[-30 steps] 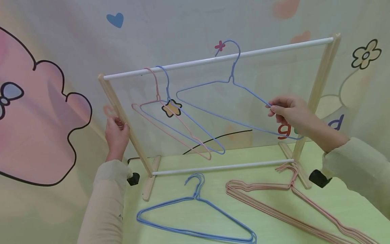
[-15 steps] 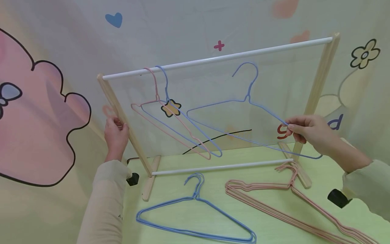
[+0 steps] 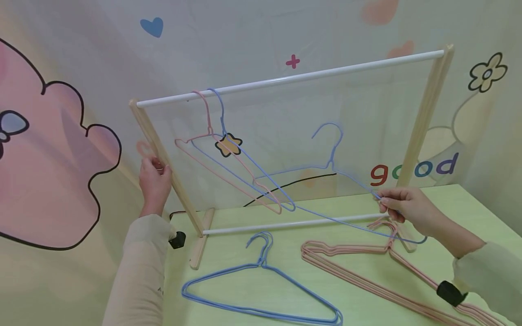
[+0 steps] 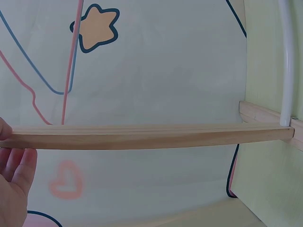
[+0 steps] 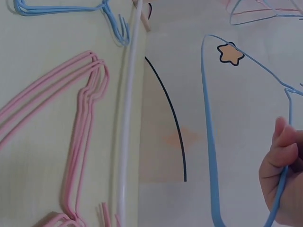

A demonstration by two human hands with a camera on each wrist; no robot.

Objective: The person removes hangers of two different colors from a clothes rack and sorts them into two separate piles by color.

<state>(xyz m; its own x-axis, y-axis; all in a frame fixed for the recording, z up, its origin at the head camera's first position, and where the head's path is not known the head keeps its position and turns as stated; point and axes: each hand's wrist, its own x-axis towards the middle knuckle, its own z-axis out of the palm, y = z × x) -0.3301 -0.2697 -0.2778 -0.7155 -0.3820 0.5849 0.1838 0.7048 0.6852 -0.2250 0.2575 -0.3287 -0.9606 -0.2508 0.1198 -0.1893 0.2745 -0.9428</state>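
My right hand [image 3: 412, 208] pinches the right shoulder of a blue wire hanger [image 3: 331, 163]. This hanger is tilted in front of the rack, its hook below the white top bar [image 3: 285, 80] and apart from it. In the right wrist view, curled fingers hold the blue wire [image 5: 281, 189]. My left hand [image 3: 156, 188] grips the rack's wooden left post [image 3: 180, 192]; the left wrist view has the thumb above the post [image 4: 142, 139] and fingers below. Near the bar's left end hang a pink hanger [image 3: 209, 115] and another blue hanger [image 3: 222, 113].
On the pale green table [image 3: 228, 312] lie a stack of blue hangers [image 3: 299, 285] at front centre and several pink hangers [image 3: 359, 280] at right. A white lower bar [image 3: 293, 223] joins the rack's feet. Behind stands a patterned cloth backdrop [image 3: 244, 40].
My right hand has brought the blue hanger off the top bar, first right and down, then further down. My left hand stays on the post.
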